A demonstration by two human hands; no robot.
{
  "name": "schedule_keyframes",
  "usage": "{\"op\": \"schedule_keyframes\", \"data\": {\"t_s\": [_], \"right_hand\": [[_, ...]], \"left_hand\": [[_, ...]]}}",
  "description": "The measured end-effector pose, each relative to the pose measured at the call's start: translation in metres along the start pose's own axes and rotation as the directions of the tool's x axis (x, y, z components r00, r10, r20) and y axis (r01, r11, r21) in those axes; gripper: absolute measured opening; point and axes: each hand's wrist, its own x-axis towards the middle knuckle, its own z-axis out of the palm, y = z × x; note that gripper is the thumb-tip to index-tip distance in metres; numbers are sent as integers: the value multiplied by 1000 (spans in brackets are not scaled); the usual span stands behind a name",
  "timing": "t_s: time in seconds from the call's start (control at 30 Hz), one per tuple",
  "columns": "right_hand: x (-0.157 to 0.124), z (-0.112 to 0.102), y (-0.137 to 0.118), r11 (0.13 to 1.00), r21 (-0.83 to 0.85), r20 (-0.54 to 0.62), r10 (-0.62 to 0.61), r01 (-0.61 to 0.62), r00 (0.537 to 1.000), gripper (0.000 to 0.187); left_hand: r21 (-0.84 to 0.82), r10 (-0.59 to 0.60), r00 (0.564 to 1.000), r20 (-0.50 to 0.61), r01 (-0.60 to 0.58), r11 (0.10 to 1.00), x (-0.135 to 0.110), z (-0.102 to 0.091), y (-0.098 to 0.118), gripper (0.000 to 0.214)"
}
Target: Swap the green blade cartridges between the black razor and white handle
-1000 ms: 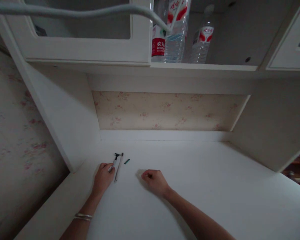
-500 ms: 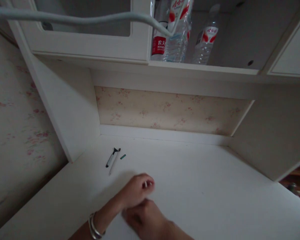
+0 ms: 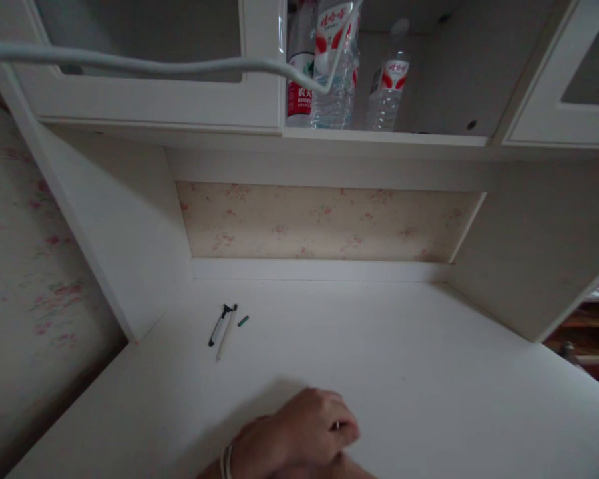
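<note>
My left hand [image 3: 313, 422], with a bracelet [image 3: 226, 462] at its wrist, is curled closed near the front of the white tabletop [image 3: 299, 346]. A tiny whitish bit shows among its fingers, too small to name. My right hand [image 3: 350, 468] lies under and behind the left, crossing it at the bottom edge; its fingers are hidden. Farther off to the left lie a razor [image 3: 218, 327] with a black head, a slim pale toothbrush [image 3: 225, 336] with a dark head, and a small green strip-like piece [image 3: 243, 321]. Neither hand touches them.
An overhead cabinet shelf [image 3: 429, 139] holds several plastic bottles, including a lone bottle [image 3: 388, 86]. A pale cable-like rod [image 3: 144, 65] crosses the view in front of it. Side panels [image 3: 124, 219] bound the desk, with flowered wallpaper [image 3: 309, 219] behind.
Both hands have moved right and down in view, the left now covering most of the right. The camera view has shifted slightly. The razor, toothbrush and green piece stay on the tabletop.
</note>
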Motion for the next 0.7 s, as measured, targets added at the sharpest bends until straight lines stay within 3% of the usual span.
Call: {"op": "schedule_keyframes", "data": {"t_s": [0.1,0.17,0.2,0.27,0.33,0.43,0.57,0.7], "right_hand": [[24,-7,-15,946,131,99,-310,296,946,14],[40,-19,-8,908,185,95,-397,376,913,19],[48,-25,-1,919,187,67,-364,347,929,18],[62,-34,13,974,166,-32,-148,151,989,30],[72,-37,25,990,140,-61,-28,37,998,46],[72,-34,29,996,80,4,-48,48,999,43],[57,-32,19,989,-7,115,-144,146,983,19],[51,-38,13,982,-69,175,-163,177,971,20]], "left_hand": [[6,-148,946,-287,156,988,3,-16,-22,30],[-49,-235,851,-469,241,969,5,-20,-42,32],[-66,-281,780,-559,296,953,5,-21,-52,30],[-81,-373,654,-658,431,899,6,-19,-70,29],[-120,-482,607,-632,537,835,7,-14,-81,29],[-85,-568,646,-510,619,781,7,-5,-84,28],[43,-548,718,-430,622,782,5,-1,-74,27],[147,-545,752,-371,627,765,2,-4,-66,31]]}}
